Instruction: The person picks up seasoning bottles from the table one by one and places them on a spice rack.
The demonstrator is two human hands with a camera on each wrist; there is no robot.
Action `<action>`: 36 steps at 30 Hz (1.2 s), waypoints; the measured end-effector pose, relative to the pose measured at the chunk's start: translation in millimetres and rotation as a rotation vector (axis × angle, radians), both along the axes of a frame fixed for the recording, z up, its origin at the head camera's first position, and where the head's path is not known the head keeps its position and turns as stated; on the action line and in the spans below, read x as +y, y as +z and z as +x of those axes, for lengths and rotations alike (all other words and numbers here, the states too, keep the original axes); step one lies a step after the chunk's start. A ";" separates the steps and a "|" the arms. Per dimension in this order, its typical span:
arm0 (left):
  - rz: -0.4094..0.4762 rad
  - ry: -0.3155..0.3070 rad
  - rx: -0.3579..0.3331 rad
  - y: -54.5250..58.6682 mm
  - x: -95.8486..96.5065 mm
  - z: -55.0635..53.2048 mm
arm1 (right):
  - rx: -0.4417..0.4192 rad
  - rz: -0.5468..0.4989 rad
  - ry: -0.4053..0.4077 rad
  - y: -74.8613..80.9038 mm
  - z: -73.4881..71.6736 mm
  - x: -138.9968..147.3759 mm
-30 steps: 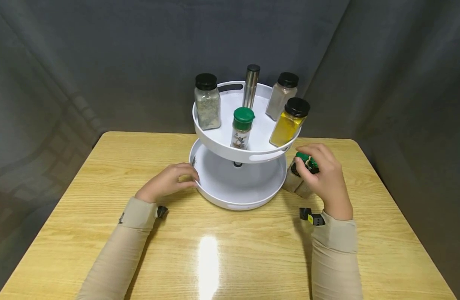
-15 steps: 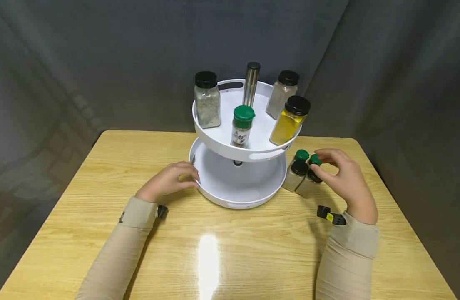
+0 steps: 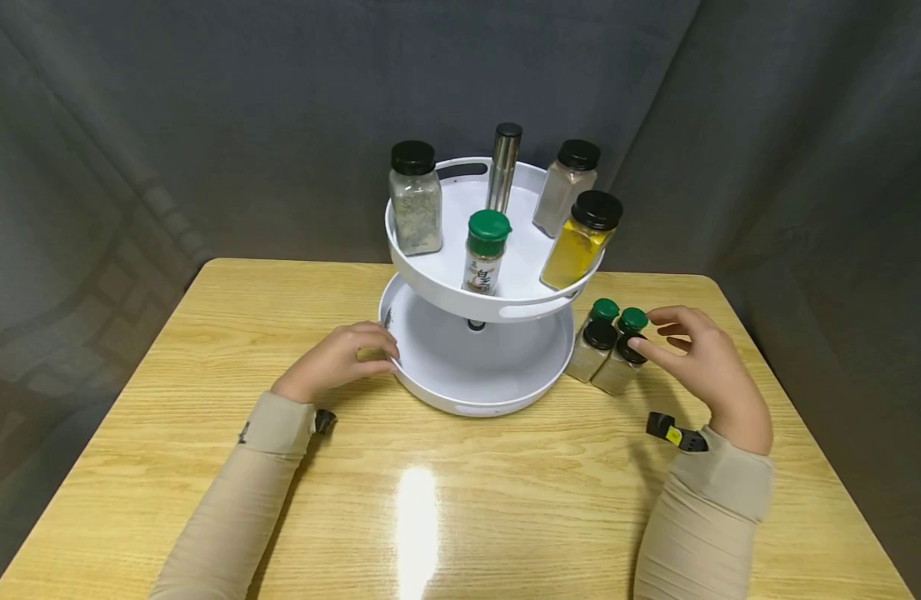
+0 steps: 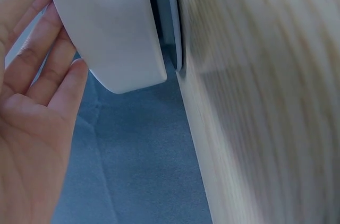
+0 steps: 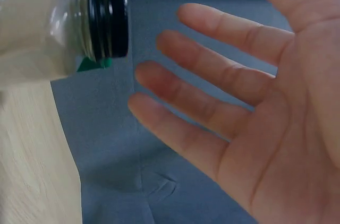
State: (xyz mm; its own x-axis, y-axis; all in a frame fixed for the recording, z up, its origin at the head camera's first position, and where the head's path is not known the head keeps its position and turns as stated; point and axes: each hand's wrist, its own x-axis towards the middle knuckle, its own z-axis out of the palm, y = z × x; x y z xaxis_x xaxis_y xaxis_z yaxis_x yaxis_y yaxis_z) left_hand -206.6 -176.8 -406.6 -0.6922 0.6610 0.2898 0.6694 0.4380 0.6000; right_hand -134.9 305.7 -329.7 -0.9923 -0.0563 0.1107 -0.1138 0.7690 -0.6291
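Note:
A white two-tier turntable rack (image 3: 460, 410) stands mid-table. My left hand (image 3: 338, 360) pinches the left rim of its lower tray between thumb and fingertips; the left wrist view shows these fingers (image 4: 66, 86) against the white wall. On the right, my right hand (image 3: 703, 358) hovers beside a cluster of spice jars with fingers spread, holding nothing. Two jars have green caps, the back left jar (image 3: 604, 310) and back right jar (image 3: 633, 320); two in front have black lids, the left jar (image 3: 589, 358) and right jar (image 3: 618, 371). A black-lidded jar (image 5: 58, 22) lies near the right fingers.
On the upper tray (image 3: 498, 310) stand a green-capped shaker (image 3: 483, 271), a jar of pale green herbs (image 3: 417, 215), a yellow spice jar (image 3: 574, 254) and a greyish jar (image 3: 561, 200). A metal post (image 3: 502, 175) rises there. Grey curtains (image 3: 302, 125) surround the wooden table (image 3: 317, 500).
My right hand has drawn back to the right from the cluster of jars, its fingers leaving the lids and uncovering them. My left hand stays at the lower tray's rim.

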 end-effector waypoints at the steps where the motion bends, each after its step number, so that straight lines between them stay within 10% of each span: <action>1: 0.003 0.000 0.000 -0.2 -0.2 -0.1 | -0.006 0.002 -0.004 -0.3 -0.1 0.9; 14: 0.026 0.004 0.016 -3.2 -2.6 -0.4 | -0.299 0.052 0.022 -8.4 -6.8 10.5; 36: 0.058 -0.004 0.007 -6.5 -2.7 -2.3 | -0.338 0.037 0.080 -24.5 -16.0 11.6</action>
State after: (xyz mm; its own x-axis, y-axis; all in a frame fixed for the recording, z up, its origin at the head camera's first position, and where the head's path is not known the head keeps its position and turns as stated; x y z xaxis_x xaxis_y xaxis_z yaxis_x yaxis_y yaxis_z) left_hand -208.9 -179.5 -413.1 -0.6876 0.6456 0.3321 0.6751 0.4001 0.6198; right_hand -150.9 317.3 -354.2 -0.9647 -0.1334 -0.2270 0.0352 0.7890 -0.6134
